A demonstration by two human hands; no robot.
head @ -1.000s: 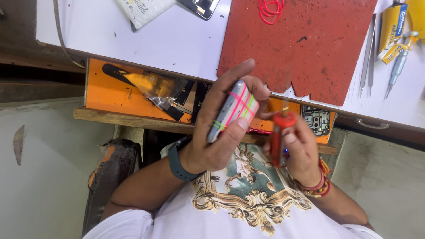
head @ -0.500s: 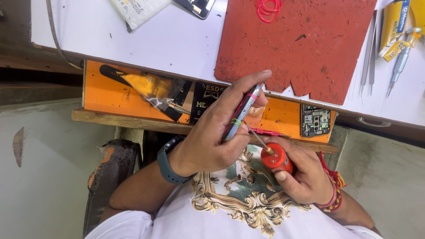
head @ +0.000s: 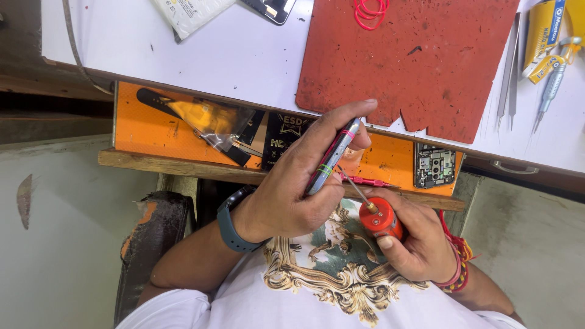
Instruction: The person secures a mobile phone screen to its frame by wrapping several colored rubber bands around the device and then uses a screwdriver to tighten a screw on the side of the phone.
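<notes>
A white table is filling the top, from ten to two o'clock, under even light. An orange drawer is standing open below its edge, toward nine. A grey floor is spreading at eight and four o'clock.

We've got a silver-edged phone banded in pink and green, and a bright red screwdriver handle. Our wrist wears a slate-blue watch band. Far off, a rust-red mat on the white tabletop; nearer, an orange drawer.
</notes>
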